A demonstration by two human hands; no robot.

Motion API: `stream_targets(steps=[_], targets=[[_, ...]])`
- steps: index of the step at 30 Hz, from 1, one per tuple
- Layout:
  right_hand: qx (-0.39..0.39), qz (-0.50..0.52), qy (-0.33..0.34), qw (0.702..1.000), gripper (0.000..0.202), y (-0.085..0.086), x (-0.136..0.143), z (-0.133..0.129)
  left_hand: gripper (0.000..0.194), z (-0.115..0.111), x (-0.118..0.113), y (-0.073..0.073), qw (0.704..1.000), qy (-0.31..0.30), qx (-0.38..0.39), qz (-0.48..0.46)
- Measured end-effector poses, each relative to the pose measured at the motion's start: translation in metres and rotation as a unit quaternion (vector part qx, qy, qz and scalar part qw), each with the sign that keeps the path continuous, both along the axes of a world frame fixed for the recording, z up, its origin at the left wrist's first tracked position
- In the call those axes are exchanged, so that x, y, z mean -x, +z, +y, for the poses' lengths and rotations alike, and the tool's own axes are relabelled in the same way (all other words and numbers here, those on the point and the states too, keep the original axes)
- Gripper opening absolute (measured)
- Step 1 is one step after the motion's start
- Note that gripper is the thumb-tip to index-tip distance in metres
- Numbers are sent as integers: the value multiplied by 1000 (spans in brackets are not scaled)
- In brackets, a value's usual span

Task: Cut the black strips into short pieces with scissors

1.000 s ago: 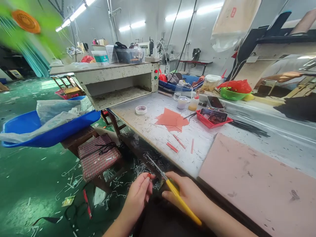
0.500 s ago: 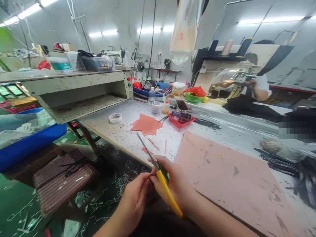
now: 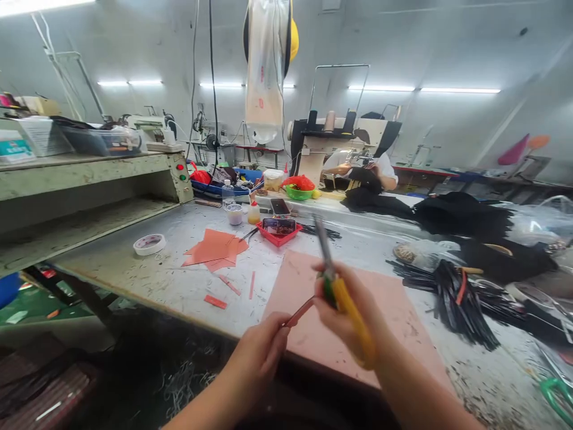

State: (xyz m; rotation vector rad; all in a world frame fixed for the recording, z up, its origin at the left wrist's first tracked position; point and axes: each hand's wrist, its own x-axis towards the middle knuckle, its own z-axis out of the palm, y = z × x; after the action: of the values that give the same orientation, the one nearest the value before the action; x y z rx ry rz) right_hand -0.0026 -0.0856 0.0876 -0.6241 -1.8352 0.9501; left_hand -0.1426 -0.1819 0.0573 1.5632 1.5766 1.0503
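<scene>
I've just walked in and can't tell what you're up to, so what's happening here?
The left hand pinches a thin reddish strip, which runs across to the right hand. That hand also holds yellow-handled scissors, blades pointing up, clear of the strip. Farther back, orange-red sheets and a few loose strips lie on the table.
</scene>
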Motion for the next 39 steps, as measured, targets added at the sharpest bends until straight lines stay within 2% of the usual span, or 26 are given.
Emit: stream_targets(steps=[4, 8, 11, 17, 21, 25, 28, 34, 39], targets=[[38, 35, -65, 997, 36, 28, -57, 39, 33, 20, -12, -12, 997, -58, 48, -14], [47, 27, -155, 987, 40, 47, -110, 65, 35, 39, -24, -24, 983, -112, 101, -102], [37, 23, -211, 976, 39, 51, -140, 76, 36, 53, -32, -25, 969, -137, 147, -147], [51, 34, -263, 963, 41, 50, -182, 84, 24, 78, -39, -21, 942, -186, 244, -133], [71, 33, -277, 958, 41, 45, -195, 89, 15, 95, -42, -16, 927, -217, 273, -139], [71, 35, -283, 956, 40, 38, -201, 95, 9, 107, -45, -14, 929, -206, 273, -141], [80, 37, -273, 958, 41, 36, -202, 98, 8, 111, -48, -18, 919, -202, 294, -166], [80, 17, -256, 963, 42, 53, -201, 99, 17, 108, -60, -21, 898, -225, 300, -230], [68, 22, -227, 971, 42, 63, -197, 99, 29, 119, -85, -13, 912, -234, 255, -220]])
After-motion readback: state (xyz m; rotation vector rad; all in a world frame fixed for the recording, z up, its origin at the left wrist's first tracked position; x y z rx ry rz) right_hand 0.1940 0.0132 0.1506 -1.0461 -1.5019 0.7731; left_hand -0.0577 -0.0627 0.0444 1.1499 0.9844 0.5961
